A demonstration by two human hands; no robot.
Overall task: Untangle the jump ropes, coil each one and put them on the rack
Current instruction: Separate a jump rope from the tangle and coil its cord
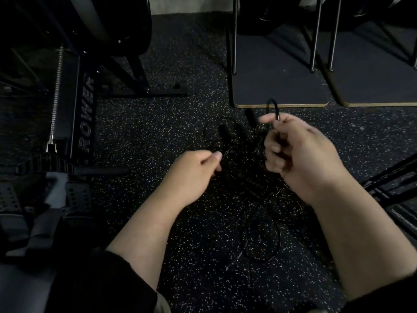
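Jump ropes [246, 175] lie in one tangled heap on speckled floor [158, 123], nothing coiled or racked. Right hand [297, 150] grips a cord loop lifted off the heap; left hand [191, 170] pinches a strand. Untangling looks barely begun.

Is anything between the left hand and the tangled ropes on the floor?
Nothing visible. The left hand pinches a thin black strand at the edge of the tangled black jump ropes on the speckled rubber floor; no rack is clearly identifiable.

Head view, looking down, floor [180, 222] close
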